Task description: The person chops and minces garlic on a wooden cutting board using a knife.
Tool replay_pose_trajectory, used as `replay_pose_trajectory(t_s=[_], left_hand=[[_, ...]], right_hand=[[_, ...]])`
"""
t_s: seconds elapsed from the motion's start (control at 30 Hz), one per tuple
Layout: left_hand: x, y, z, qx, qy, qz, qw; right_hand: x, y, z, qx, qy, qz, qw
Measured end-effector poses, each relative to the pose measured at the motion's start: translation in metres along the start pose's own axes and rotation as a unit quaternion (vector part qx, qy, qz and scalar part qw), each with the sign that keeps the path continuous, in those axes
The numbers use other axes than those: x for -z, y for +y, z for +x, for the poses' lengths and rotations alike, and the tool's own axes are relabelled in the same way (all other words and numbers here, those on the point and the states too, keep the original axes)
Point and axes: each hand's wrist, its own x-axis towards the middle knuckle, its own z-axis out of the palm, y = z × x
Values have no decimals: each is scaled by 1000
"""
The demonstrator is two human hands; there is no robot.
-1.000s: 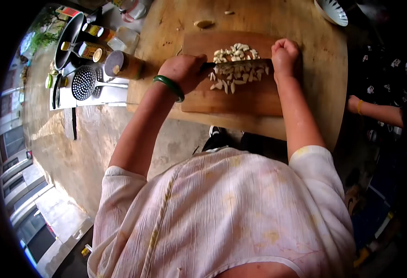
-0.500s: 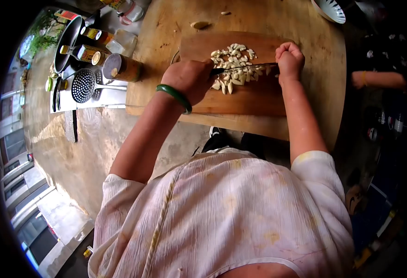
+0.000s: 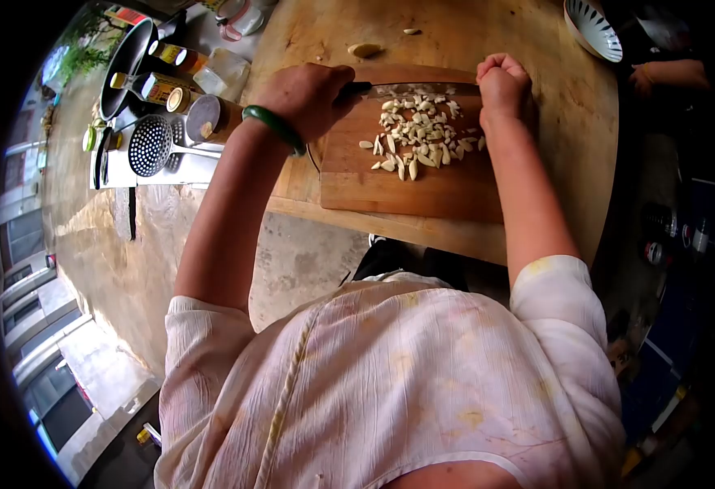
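My left hand [image 3: 302, 96], with a green bangle at the wrist, is closed round the dark handle of a knife [image 3: 424, 90]. The blade lies across the upper part of a wooden cutting board [image 3: 406, 192]. At the blade's far end, my right hand [image 3: 503, 91] has its fingers closed on the tip. White chopped pieces [image 3: 422, 134] that look like garlic are spread on the board, mostly on my side of the blade.
Bottles [image 3: 166, 88], a jar [image 3: 211, 118], a slotted skimmer [image 3: 151, 145] and a dark pan [image 3: 127, 67] stand left. A white bowl [image 3: 594, 31] is at the table's upper right. Another person's arm [image 3: 673, 74] shows beyond.
Both hands stay on the knife. The blade has shifted from across the pieces to their far side, and my left hand has moved away from me. The other person's arm has moved upward in view.
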Motion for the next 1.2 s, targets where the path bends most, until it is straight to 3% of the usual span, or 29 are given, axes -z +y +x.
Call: replay_pose_trajectory(t_s=[0.07, 0.1, 0.17, 0.23, 0.27, 0.4, 0.47, 0.53, 0.63, 0.67, 0.7, 0.77, 0.83, 0.9, 0.97, 1.03, 1.1, 1.17, 1.2], left_hand=[[-22, -16, 3, 15, -9, -9, 1000], [-37, -30, 6, 30, -23, -22, 999], [-61, -51, 4, 55, -25, -57, 997], [-62, -56, -1, 52, -24, -76, 995], [-54, -40, -10, 56, -26, -69, 996], [5, -29, -4, 48, -81, 8, 996], [-15, -14, -9, 99, -114, 9, 988], [-62, -32, -13, 77, -61, -43, 994], [-58, -31, -9, 44, -48, -70, 995], [-46, -26, -6, 43, -61, -54, 996], [-34, -23, -4, 43, -52, -47, 997], [-30, -13, -9, 35, -57, -19, 998], [-45, -8, -22, 86, -85, -30, 992], [-72, -16, -36, 86, -3, -39, 996], [-58, -13, -28, 75, -19, -37, 996], [-33, -9, -15, 64, -59, -32, 996], [-5, 3, -9, 44, -65, -20, 997], [15, 23, -15, 70, -83, 20, 994], [-18, 25, -25, 91, -101, -9, 991]], right_hand=[[-4, 33, 12, -4, 33, -43, 999], [-10, 41, 18, 35, 49, -141, 988], [-22, 25, 8, 96, 30, -198, 975], [-25, 36, 11, 115, 36, -201, 972], [-10, 40, 1, 125, 45, -195, 972], [-15, 24, -1, -4, -29, 11, 1000], [-6, 40, -5, 7, -16, -42, 999], [-6, 42, 3, 112, 4, -164, 980], [3, 55, 5, 114, 13, -176, 978], [8, 61, 7, 65, 1, -48, 997], [3, 47, 6, 74, -2, -41, 996], [7, 32, -8, -25, -7, -21, 999], [12, 45, -10, -22, -34, -10, 999], [11, 77, 6, 215, -23, -139, 966], [14, 62, 3, 176, -11, -157, 972], [13, 49, -1, 94, -29, 35, 995], [15, 46, 10, 115, -3, -37, 993], [19, 31, 11, 80, -23, 3, 997], [29, 55, -2, 32, -38, -5, 999]])
